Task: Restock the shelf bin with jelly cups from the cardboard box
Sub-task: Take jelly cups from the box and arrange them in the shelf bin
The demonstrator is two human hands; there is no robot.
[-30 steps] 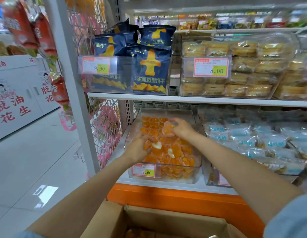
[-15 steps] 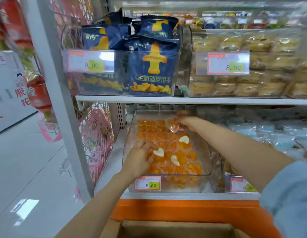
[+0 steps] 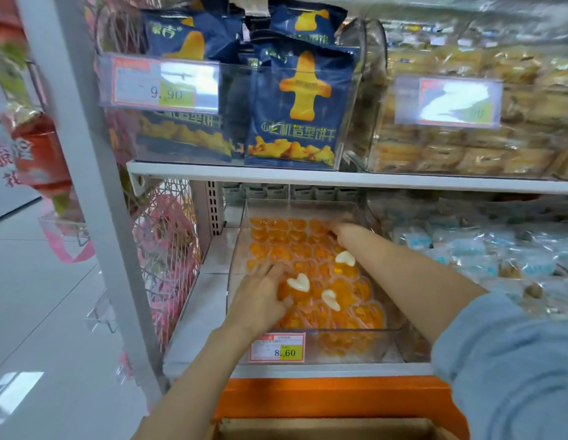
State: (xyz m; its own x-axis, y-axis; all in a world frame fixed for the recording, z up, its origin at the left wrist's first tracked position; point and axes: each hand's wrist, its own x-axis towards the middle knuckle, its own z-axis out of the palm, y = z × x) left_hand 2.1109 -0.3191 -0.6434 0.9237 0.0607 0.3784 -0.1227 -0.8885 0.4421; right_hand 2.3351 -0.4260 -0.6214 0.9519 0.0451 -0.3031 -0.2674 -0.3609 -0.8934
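Here, clear bin [image 3: 340, 347], left hand [image 3: 260, 296] on jelly cups [image 3: 308, 249] — right hand [image 3: 341, 228] behind

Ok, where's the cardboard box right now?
In the head view the cardboard box sits at the bottom edge, centre-right, below the orange shelf base and the clear bin of jelly cups.

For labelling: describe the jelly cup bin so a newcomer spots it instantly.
Find the orange base; on the white shelf above it sits a clear bin. Unlike the pale blue packets to its right, it holds orange jelly cups and carries an 8.60 tag.
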